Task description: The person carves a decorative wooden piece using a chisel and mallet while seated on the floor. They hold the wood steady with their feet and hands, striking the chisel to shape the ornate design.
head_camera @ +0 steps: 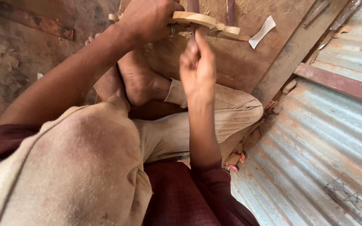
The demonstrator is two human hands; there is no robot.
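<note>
From the head camera, one curved wooden piece (206, 23), pale and flat with notched segments, sits at the top of the frame, held above a brown wooden board (239, 58). The left hand (149, 19) comes in from the lower left with the forearm stretched long and is clamped over the near end of the wooden piece, knuckles up. The right hand (197, 69) rises from below with the forearm nearly upright; its fingers are pinched together around a thin dark tool (193, 31) whose upper end meets the underside of the wooden piece. One bare foot (141, 81) rests just beside the right wrist, between the two arms. One white scrap (262, 31) lies on the board to the right of the wooden piece. Corrugated metal sheeting (315, 138) fills the right side.
</note>
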